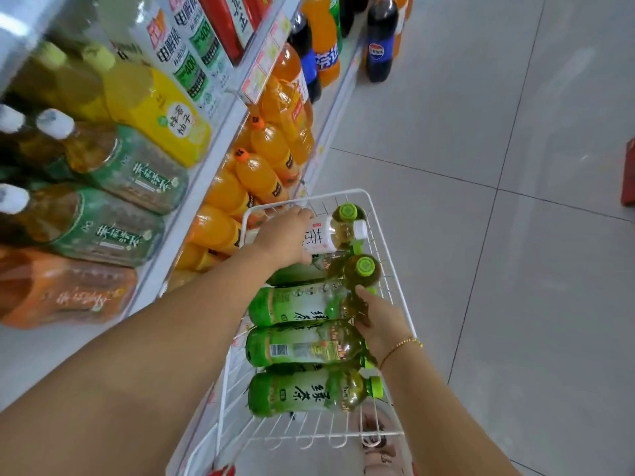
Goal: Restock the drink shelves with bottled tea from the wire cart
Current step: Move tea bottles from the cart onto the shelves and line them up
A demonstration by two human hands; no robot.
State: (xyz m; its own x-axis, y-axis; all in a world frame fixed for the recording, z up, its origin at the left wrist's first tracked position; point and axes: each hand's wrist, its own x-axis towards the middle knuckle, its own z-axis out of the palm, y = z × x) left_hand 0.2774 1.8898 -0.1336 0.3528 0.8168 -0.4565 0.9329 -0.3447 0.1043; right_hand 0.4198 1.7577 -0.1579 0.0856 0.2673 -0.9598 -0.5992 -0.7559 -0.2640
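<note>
We see grey floor tiles, a dark cola bottle standing there, a red object at the edge.

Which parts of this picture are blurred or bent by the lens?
Head view: the shelf bottles at left are smeared and stretched; wide-angle bending curves the shelf edge; the wire cart and both hands, left hand, right hand, stay sharp.

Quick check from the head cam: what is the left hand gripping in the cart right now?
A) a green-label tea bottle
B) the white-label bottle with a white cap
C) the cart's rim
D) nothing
B: the left hand wraps the white-label bottle, lifted above the green-label bottles in the wire cart.
</note>
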